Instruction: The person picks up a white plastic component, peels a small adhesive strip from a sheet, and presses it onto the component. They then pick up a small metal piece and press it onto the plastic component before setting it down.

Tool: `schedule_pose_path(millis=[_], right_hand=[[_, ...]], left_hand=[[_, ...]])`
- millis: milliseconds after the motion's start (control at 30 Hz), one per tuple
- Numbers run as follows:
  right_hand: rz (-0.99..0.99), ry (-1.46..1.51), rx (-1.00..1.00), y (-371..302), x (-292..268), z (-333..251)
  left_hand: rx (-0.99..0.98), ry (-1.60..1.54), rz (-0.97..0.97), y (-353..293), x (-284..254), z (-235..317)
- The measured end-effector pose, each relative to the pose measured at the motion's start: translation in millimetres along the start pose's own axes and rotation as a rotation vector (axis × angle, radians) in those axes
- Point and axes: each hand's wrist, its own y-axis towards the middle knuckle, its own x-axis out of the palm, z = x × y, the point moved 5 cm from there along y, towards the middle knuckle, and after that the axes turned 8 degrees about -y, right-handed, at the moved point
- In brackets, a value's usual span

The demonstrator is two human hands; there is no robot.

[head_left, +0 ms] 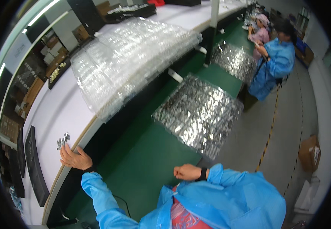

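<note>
Near the edge of the white table, my left hand (76,157) reaches over the rim with its fingers stretched and the thumb apart. Its fingertips are at a small heap of shiny metal parts (63,140). My right hand (186,172) is in front of my body, above the green surface, its fingers curled into a fist. Whatever it may hold is hidden. To the right of the table edge lies a clear plastic blister tray (199,114) filled with silvery parts. A stack of clear blister trays (131,57) rests on the table, overhanging its edge.
A long black tray (36,166) lies on the table left of my hand. Farther along, another filled blister tray (234,61) is beside a co-worker in a blue coat (274,65). A cardboard box (309,152) stands on the grey floor at right. A post (214,15) rises beyond the stack.
</note>
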Motion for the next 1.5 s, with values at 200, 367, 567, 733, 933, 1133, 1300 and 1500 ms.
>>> schedule_pose_path(millis=[200,367,567,733,933,1133,1300,1500], right_hand=[[-0.033,-0.07,-0.01,0,7,-15],[-0.031,-0.085,-0.001,1,13,-24],[0.007,-0.049,0.011,16,28,-7],[0.01,-0.128,0.251,29,65,62],[0.082,-0.148,0.329,38,73,79],[0.089,-0.187,0.375,57,74,89],[0.047,-0.235,0.308,80,80,94],[-0.105,-0.409,0.291,104,96,97]], left_hand=[[0.014,-0.023,0.02,1,-1,2],[0.013,-0.019,0.01,-2,-1,-2],[0.02,-0.028,-0.039,-6,-3,-8],[0.049,-0.085,-0.066,-4,-8,-7],[0.089,-0.163,-0.128,-1,-23,-3],[0.053,-0.542,-0.428,-41,-77,34],[-0.523,-1.046,-1.174,-199,-88,31],[-0.535,-0.832,-1.538,-371,-87,11]])
